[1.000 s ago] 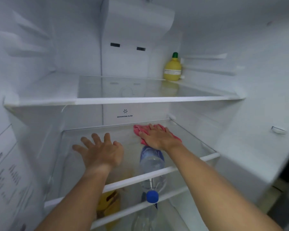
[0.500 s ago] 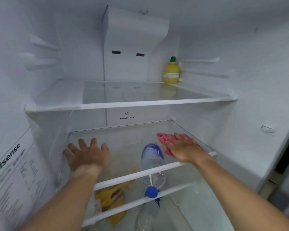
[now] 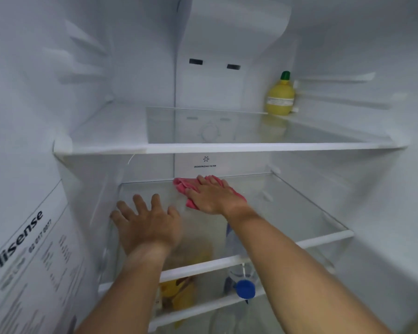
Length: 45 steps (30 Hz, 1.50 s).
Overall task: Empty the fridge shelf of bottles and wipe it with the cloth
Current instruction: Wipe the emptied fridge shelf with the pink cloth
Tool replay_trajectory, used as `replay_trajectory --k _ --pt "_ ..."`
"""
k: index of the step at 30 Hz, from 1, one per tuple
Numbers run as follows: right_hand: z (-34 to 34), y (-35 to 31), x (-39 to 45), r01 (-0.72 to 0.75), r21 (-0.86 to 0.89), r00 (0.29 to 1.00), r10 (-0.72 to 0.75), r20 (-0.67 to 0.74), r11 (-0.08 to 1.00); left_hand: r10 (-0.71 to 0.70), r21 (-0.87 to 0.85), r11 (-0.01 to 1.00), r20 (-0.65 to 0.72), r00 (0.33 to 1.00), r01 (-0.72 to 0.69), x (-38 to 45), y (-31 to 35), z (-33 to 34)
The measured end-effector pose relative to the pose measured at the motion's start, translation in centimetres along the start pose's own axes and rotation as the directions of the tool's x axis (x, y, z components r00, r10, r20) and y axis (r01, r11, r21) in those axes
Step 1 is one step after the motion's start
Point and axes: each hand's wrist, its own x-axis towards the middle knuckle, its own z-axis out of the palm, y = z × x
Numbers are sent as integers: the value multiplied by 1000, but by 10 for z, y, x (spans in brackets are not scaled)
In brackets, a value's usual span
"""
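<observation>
Two bare hands on one glass shelf (image 3: 299, 213): right hand (image 3: 212, 197) flat, fingers pressing one crumpled pink cloth (image 3: 182, 185). Left hand (image 3: 146, 225) splayed, fingers released. One lemon-shaped yellow plastic bottle (image 3: 280, 97) above; one clear bottle (image 3: 241, 273) below.

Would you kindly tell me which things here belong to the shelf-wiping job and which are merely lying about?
Job: pink cloth, under right hand; glass shelf; left hand flat on it.
Lying about: lemon juice bottle on upper shelf; water bottle and yellow packets below.
</observation>
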Motion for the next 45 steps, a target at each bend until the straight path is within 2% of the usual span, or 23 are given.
replay_trajectory --k 6,8,15,22,28,33,35,37,38,41,43,45 --pt "-4 36 21 -45 -26 999 45 -17 999 2 20 1000 12 1000 -2 0 0 -1" --pt "-2 61 21 -56 -92 998 52 -37 994 10 21 1000 11 1000 -10 -1 0 -1" --pt "-12 161 14 -215 -159 976 211 -42 963 19 -2 1000 2 1000 -19 0 -2 0" --pt "-12 172 16 -218 -113 976 216 -34 969 -6 10 1000 16 1000 6 0 0 -1" --pt "-6 189 -23 -84 -198 996 78 -39 977 -24 45 999 37 999 22 2 1 -1" --pt "0 177 -58 -135 -189 991 128 -50 973 -27 68 997 52 998 23 4 1 1" --pt "2 159 -69 -173 -204 985 173 -19 963 -28 76 997 59 998 24 3 2 0" --pt "1 126 -73 -208 -132 978 207 -19 969 -26 76 997 55 998 22 0 3 -2" --pt "1 104 -73 -173 -114 985 170 -30 978 -25 71 997 54 998 21 -2 3 -4" --pt "7 32 -66 94 -165 995 -95 0 982 2 58 998 58 998 -5 -7 -4 -7" --pt "9 7 -62 99 -129 995 -97 21 987 24 64 998 47 999 -27 -7 -10 -6" --pt "9 8 -64 101 -108 995 -99 29 989 28 71 997 27 999 -30 -8 -13 -4"
